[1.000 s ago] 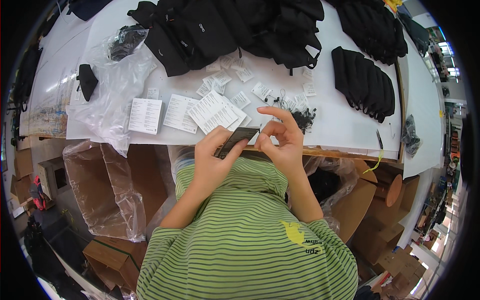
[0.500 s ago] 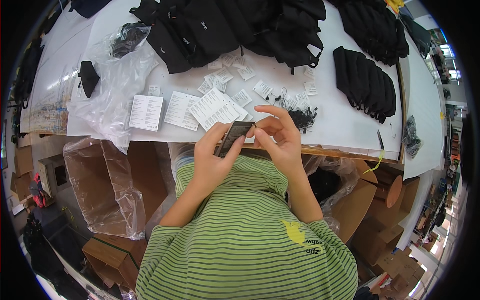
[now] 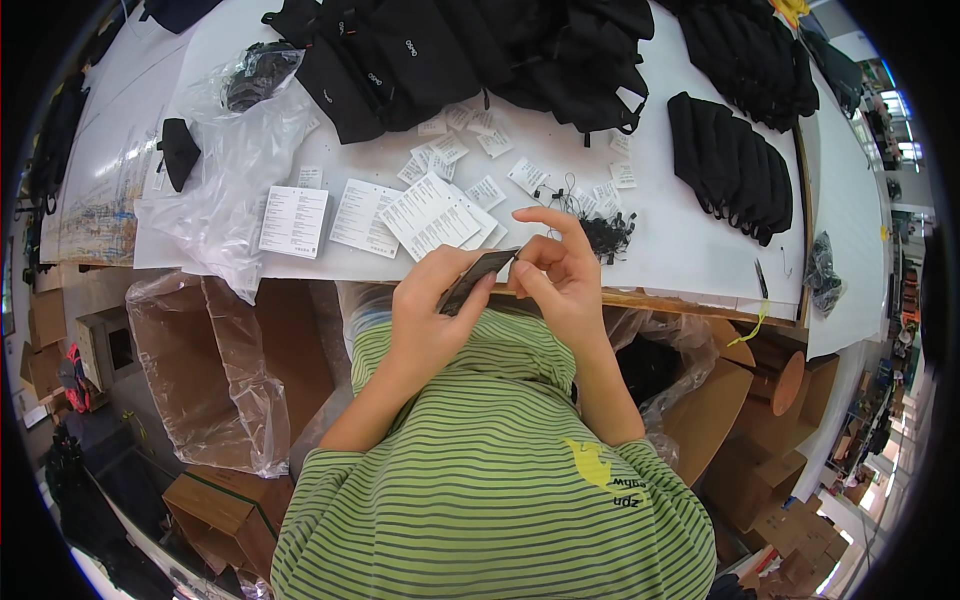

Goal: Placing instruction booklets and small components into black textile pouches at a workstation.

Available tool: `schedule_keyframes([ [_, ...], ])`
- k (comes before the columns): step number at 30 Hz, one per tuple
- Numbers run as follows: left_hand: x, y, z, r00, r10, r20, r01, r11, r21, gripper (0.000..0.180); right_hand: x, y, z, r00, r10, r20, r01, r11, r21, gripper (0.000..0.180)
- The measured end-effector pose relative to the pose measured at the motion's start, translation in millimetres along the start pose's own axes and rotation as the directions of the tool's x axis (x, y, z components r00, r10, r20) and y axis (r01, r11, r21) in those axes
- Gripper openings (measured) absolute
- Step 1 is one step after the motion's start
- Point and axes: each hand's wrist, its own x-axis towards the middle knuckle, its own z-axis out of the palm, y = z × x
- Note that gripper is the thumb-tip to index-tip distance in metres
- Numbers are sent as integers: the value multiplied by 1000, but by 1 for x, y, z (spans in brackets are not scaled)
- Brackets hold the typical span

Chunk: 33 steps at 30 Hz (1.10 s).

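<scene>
Both hands meet just in front of the table edge, over my green striped shirt. My left hand (image 3: 432,310) holds a small dark card tag (image 3: 478,276) by its lower end. My right hand (image 3: 556,272) pinches the tag's upper end, index finger stretched out above it. Just beyond the hands, on the white table (image 3: 690,250), lie a fan of white printed sheets (image 3: 430,216), scattered small white tags (image 3: 488,190) and a tangle of thin black strings (image 3: 602,232).
Black bags are heaped at the table's back (image 3: 470,50), with a row of folded black pouches (image 3: 735,165) at right. Crumpled clear plastic (image 3: 225,170) lies at left. Below the table stand a plastic-lined carton (image 3: 215,370) at left and brown cartons (image 3: 745,430) at right.
The hands and the dark tag have stayed in front of the table edge; the tag has been tilted and turned a little between the fingers.
</scene>
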Motion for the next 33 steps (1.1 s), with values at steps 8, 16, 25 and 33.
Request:
schedule_keyframes([
  [8, 1, -1, 0, 989, 149, -6, -147, 978, 146, 24, 0, 4, -2, 1000, -11, 12, 12, 1000, -24, 42],
  [16, 2, -5, -8, 976, 215, 40, -219, 950, 221, 31, 0, 0, 1, 998, 48, -46, -47, 999, 22, 27],
  [25, 10, -21, -23, 852, -277, 445, 454, 814, -362, 9, -2, -2, -8, 979, 150, 138, -127, 978, -164, 9],
  [33, 13, -19, -21, 881, -257, 398, 411, 831, -374, 9, 3, -1, -12, 959, 193, 207, -190, 981, -36, 10],
])
